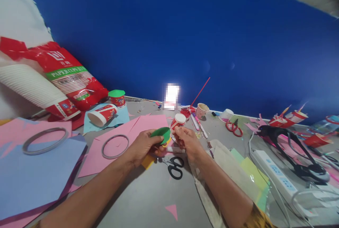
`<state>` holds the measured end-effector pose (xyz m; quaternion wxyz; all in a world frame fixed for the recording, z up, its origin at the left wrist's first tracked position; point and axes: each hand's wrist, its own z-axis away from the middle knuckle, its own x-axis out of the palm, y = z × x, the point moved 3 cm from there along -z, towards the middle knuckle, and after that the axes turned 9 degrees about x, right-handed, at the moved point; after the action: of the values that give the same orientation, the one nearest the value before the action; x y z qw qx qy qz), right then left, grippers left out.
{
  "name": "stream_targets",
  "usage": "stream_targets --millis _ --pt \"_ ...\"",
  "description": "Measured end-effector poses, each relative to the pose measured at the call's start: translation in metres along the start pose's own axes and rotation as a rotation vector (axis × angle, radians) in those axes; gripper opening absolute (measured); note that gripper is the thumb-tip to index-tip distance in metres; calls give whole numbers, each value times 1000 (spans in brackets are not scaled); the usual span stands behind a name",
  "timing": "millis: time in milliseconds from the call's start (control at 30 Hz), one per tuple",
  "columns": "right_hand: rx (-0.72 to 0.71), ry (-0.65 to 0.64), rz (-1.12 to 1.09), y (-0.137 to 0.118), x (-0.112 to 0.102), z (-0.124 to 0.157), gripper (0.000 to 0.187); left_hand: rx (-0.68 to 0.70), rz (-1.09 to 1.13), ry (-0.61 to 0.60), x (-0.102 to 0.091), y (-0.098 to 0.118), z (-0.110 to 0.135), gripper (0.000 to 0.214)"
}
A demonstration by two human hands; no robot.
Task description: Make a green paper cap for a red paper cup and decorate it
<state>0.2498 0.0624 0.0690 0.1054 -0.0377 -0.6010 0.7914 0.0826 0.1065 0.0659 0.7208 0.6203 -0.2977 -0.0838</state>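
Observation:
My left hand [145, 145] grips a green paper piece [161, 135], curved and leaf-like from this side, between thumb and fingers. A bit of yellow shows just under it. My right hand [188, 141] is closed in a pinch close by, and what sits in its fingertips is too small to make out. Right behind those fingers is a red and white paper cup [178, 119], bottom up; I cannot tell whether the hand touches it. Black-handled scissors [175, 167] lie below my hands, beside a yellow paper piece [148, 161].
Pink paper [92, 161] and a grey tape ring [115, 147] lie left, near blue sheets [39, 175]. A paper cup pack [71, 76] leans at the back left. Right are red-handled scissors [234, 128], a cloth [230, 164], a power strip [275, 175] and a black headset frame [293, 150].

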Motion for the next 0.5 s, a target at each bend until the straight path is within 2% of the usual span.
stream_targets --millis 167,300,400,500 --pt "-65 -76 111 5 13 4 48 18 64 104 3 0 2 26" --pt "-191 -34 257 4 16 7 29 37 35 83 9 0 6 27" --pt "-246 51 521 -3 12 10 18 98 -99 97 8 7 9 29" --pt "-296 109 884 -9 10 15 15 206 -276 98 7 15 11 37"
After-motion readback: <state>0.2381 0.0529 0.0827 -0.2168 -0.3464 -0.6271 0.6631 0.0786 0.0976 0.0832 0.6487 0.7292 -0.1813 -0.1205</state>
